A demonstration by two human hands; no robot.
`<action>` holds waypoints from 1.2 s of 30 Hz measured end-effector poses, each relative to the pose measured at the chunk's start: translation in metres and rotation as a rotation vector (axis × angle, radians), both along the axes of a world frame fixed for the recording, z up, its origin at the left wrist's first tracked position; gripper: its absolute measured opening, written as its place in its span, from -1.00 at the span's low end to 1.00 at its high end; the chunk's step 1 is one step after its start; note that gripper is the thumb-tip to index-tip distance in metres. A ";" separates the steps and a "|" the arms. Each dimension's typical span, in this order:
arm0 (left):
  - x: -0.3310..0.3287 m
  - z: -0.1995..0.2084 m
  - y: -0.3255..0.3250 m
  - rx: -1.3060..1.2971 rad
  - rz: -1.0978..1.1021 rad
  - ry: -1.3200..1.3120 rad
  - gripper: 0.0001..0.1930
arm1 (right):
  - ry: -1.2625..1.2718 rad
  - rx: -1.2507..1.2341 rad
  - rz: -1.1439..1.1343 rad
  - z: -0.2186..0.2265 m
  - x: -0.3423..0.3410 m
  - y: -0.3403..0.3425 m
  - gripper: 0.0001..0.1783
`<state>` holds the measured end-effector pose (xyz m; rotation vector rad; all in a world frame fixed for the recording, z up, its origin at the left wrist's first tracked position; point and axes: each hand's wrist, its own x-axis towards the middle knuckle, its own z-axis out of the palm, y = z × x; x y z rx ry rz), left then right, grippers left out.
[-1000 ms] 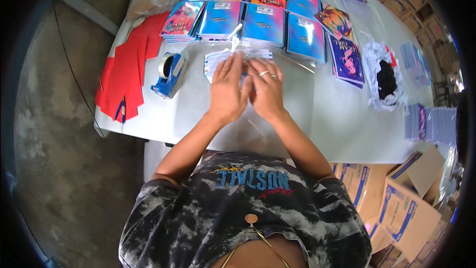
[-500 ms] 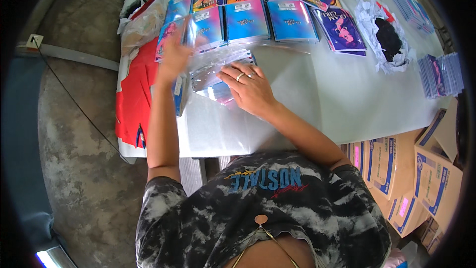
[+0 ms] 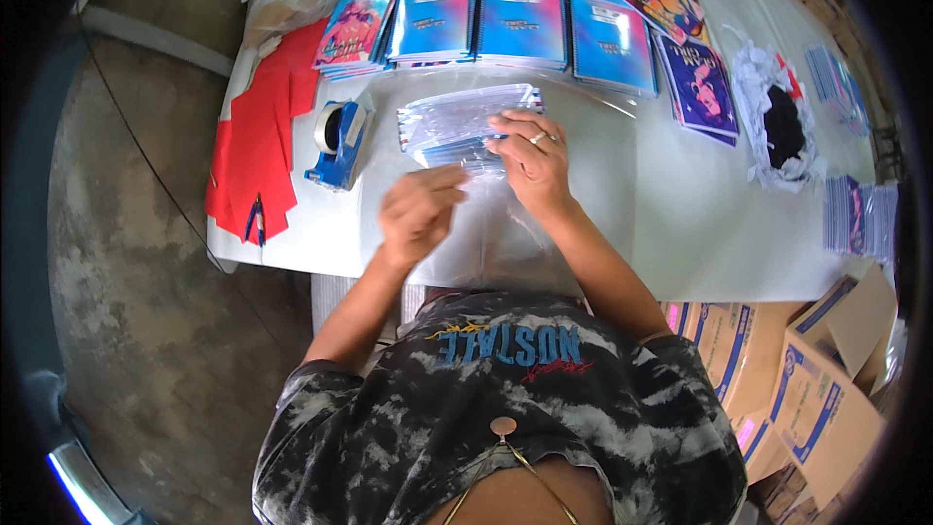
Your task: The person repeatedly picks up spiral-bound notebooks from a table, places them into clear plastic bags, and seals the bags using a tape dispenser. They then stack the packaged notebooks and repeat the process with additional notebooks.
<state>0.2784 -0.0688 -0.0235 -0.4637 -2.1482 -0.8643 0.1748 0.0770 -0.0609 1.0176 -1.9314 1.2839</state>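
A bundle of spiral notebooks in clear plastic wrap lies on the white table in front of me. My right hand, with rings on it, grips the bundle's right end, fingers on top. Just below the bundle's near left edge is my left hand, its fingers drawn together and slightly blurred. Whatever is between those fingertips is hard to make out; loose clear film spreads close by. Left of the bundle sits a blue tape dispenser with a roll on it.
Notebook stacks with colourful covers line the table's far side. Red sheets lie at the left, a dark blue pen-like tool on them. Crumpled white wrapping and more notebook stacks are at the right. Cardboard boxes stand below.
My left hand has come down from the far left stacks to the bundle's near side, uncovering the tape dispenser. My right hand stays on the bundle. The view has shifted a little.
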 end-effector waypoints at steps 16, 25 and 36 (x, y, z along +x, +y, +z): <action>0.073 -0.078 -0.256 1.587 -0.330 -0.909 -0.73 | 0.122 0.054 -0.185 -0.009 -0.004 -0.014 -0.83; -0.001 0.023 -0.104 1.003 0.284 -0.396 -0.64 | 0.087 0.031 -0.160 -0.008 -0.002 -0.014 -0.81; -0.028 -0.067 0.003 0.975 0.360 -0.987 -0.55 | -0.167 0.241 -0.069 0.028 0.011 -0.007 -0.19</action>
